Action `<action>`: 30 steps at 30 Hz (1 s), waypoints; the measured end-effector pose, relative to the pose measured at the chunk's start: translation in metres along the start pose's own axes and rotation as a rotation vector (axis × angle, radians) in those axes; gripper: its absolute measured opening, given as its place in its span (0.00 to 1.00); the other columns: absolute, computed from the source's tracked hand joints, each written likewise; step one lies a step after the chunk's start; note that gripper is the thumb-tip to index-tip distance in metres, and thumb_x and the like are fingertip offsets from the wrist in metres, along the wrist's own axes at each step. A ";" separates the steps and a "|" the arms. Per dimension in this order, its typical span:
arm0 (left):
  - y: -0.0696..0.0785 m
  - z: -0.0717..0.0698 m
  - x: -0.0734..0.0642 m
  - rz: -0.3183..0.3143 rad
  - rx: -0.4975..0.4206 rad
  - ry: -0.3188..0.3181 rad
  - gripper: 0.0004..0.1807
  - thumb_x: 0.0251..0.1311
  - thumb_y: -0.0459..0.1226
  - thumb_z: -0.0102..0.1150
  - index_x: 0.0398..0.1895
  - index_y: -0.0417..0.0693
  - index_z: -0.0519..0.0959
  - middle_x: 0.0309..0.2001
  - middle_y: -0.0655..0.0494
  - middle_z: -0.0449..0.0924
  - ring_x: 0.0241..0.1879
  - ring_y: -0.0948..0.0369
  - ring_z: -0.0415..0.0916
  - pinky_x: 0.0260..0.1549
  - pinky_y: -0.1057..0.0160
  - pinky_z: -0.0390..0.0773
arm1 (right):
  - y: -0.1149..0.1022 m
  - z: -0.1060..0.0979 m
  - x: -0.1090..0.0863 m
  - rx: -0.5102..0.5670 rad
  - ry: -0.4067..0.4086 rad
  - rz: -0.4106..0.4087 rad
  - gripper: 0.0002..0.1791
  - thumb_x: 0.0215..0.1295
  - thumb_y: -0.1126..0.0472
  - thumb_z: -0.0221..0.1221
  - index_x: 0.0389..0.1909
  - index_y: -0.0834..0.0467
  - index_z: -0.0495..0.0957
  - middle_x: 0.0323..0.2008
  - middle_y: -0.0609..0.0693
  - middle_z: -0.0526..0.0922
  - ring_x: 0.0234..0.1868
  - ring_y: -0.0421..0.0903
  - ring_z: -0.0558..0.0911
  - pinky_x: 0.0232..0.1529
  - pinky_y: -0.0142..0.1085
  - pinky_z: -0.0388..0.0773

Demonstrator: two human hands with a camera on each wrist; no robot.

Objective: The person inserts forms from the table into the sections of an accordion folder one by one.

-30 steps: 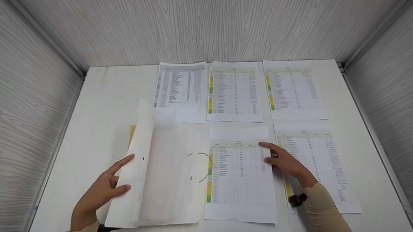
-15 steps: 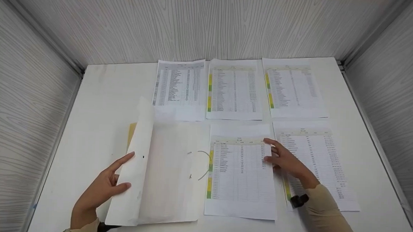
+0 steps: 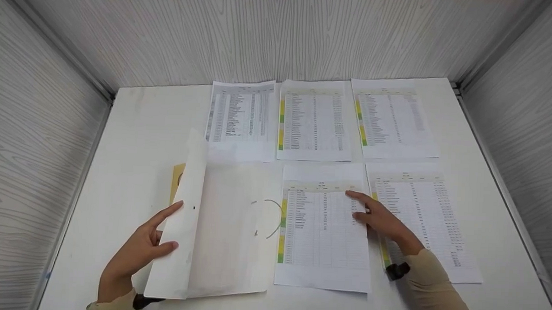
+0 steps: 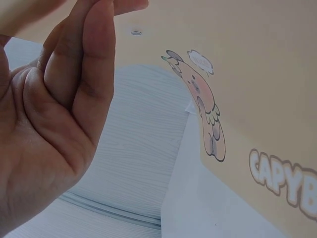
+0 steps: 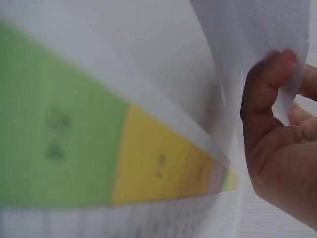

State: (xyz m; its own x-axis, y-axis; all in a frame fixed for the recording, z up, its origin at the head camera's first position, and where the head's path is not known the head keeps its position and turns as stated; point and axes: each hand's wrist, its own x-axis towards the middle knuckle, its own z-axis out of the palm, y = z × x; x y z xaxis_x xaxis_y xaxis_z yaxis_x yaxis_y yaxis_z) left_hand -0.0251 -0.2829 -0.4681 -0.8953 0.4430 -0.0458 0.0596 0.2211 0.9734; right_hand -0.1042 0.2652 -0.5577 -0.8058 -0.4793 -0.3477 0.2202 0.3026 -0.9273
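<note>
An open paper folder [image 3: 228, 237] lies at the front, its left cover [image 3: 170, 271] lifted at an angle. My left hand [image 3: 137, 249] pinches that cover near its left edge, thumb on the white inner face. The left wrist view shows the cover's tan outside [image 4: 267, 84] with a cartoon animal and the letters "CAPYB". Beside the folder is a printed sheet [image 3: 323, 250] with a table and a yellow-green strip. My right hand [image 3: 385, 220] pinches its right edge; in the right wrist view, fingers [image 5: 262, 89] curl behind the lifted paper [image 5: 270, 29].
Three more printed sheets lie along the back: a grey one [image 3: 240, 111], a middle one [image 3: 315, 119] and a right one [image 3: 394, 118]. Another sheet [image 3: 427, 217] lies partly under my right forearm. Wood-patterned panels [image 3: 281, 34] enclose the white table [image 3: 132, 134] on three sides.
The folder and the held sheet have shifted slightly away from the front. My right index fingertip has moved a little left over the sheet. Both hands keep their grips.
</note>
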 end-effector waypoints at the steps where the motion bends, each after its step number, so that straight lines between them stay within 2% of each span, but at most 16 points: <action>1: 0.000 0.000 0.000 0.007 -0.002 -0.001 0.43 0.58 0.22 0.57 0.76 0.43 0.51 0.35 0.60 0.65 0.11 0.57 0.46 0.08 0.66 0.60 | -0.001 0.000 -0.001 -0.004 0.009 0.000 0.35 0.71 0.63 0.52 0.76 0.49 0.52 0.64 0.65 0.69 0.45 0.48 0.84 0.39 0.39 0.81; 6: 0.000 0.000 0.002 0.027 0.007 -0.002 0.43 0.57 0.22 0.57 0.75 0.41 0.52 0.33 0.60 0.65 0.11 0.56 0.46 0.09 0.67 0.59 | -0.007 -0.003 -0.006 0.004 0.033 -0.014 0.33 0.73 0.63 0.49 0.76 0.50 0.52 0.61 0.67 0.73 0.42 0.47 0.86 0.35 0.39 0.82; 7: 0.000 0.000 0.002 0.030 0.013 -0.002 0.43 0.57 0.22 0.58 0.75 0.41 0.52 0.36 0.57 0.65 0.11 0.56 0.46 0.09 0.67 0.59 | -0.009 -0.004 -0.008 0.006 0.031 -0.017 0.33 0.73 0.62 0.49 0.76 0.50 0.51 0.61 0.67 0.73 0.42 0.47 0.86 0.35 0.39 0.82; 10: 0.001 0.000 0.003 0.024 0.020 -0.003 0.43 0.57 0.22 0.58 0.75 0.41 0.52 0.27 0.55 0.64 0.11 0.56 0.46 0.09 0.68 0.59 | -0.015 -0.006 -0.013 -0.002 0.041 -0.020 0.32 0.74 0.62 0.47 0.76 0.51 0.50 0.60 0.68 0.74 0.40 0.46 0.86 0.33 0.39 0.81; 13: 0.001 -0.001 0.002 0.017 0.027 -0.007 0.42 0.58 0.23 0.58 0.75 0.42 0.52 0.17 0.54 0.58 0.11 0.57 0.46 0.09 0.68 0.59 | -0.023 -0.009 -0.019 -0.019 0.060 -0.028 0.32 0.75 0.62 0.46 0.76 0.53 0.49 0.59 0.69 0.75 0.37 0.44 0.85 0.29 0.39 0.80; 16: 0.002 -0.001 0.002 0.009 0.039 -0.012 0.42 0.58 0.24 0.58 0.75 0.42 0.52 0.20 0.52 0.60 0.11 0.58 0.46 0.09 0.67 0.60 | -0.032 -0.012 -0.026 -0.027 0.075 -0.049 0.31 0.75 0.62 0.46 0.76 0.54 0.49 0.58 0.69 0.75 0.36 0.44 0.85 0.26 0.39 0.80; 21: 0.003 0.000 0.003 -0.023 0.037 -0.028 0.43 0.58 0.24 0.58 0.76 0.42 0.51 0.13 0.47 0.52 0.10 0.59 0.46 0.09 0.67 0.61 | -0.044 -0.018 -0.036 -0.030 0.108 -0.098 0.31 0.75 0.62 0.46 0.76 0.54 0.50 0.58 0.70 0.75 0.36 0.44 0.86 0.25 0.40 0.80; 22: 0.004 0.000 0.003 -0.027 0.035 -0.034 0.43 0.58 0.24 0.58 0.76 0.42 0.51 0.11 0.46 0.48 0.10 0.58 0.46 0.09 0.67 0.60 | -0.046 -0.019 -0.038 -0.028 0.118 -0.106 0.31 0.75 0.62 0.47 0.75 0.54 0.50 0.57 0.69 0.75 0.36 0.45 0.86 0.25 0.40 0.80; 24: 0.004 0.000 0.004 -0.030 0.037 -0.039 0.43 0.59 0.24 0.58 0.76 0.42 0.50 0.11 0.44 0.48 0.10 0.58 0.46 0.09 0.67 0.60 | -0.049 -0.021 -0.041 -0.030 0.142 -0.122 0.31 0.75 0.62 0.47 0.75 0.53 0.51 0.56 0.66 0.77 0.35 0.45 0.86 0.26 0.40 0.81; 30: 0.005 0.002 0.006 -0.041 0.046 -0.032 0.43 0.58 0.25 0.59 0.75 0.42 0.51 0.12 0.44 0.49 0.10 0.59 0.46 0.10 0.67 0.61 | -0.061 -0.023 -0.046 -0.008 0.211 -0.154 0.31 0.73 0.60 0.50 0.74 0.52 0.54 0.50 0.49 0.81 0.31 0.41 0.83 0.26 0.37 0.80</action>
State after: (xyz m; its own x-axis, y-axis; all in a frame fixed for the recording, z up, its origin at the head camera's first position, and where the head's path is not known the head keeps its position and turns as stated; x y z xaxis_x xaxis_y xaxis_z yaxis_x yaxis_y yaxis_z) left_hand -0.0293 -0.2776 -0.4636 -0.8830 0.4600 -0.0936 0.0436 0.2789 0.9593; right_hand -0.0928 0.2882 -0.4820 -0.9266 -0.3377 -0.1656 0.0827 0.2466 -0.9656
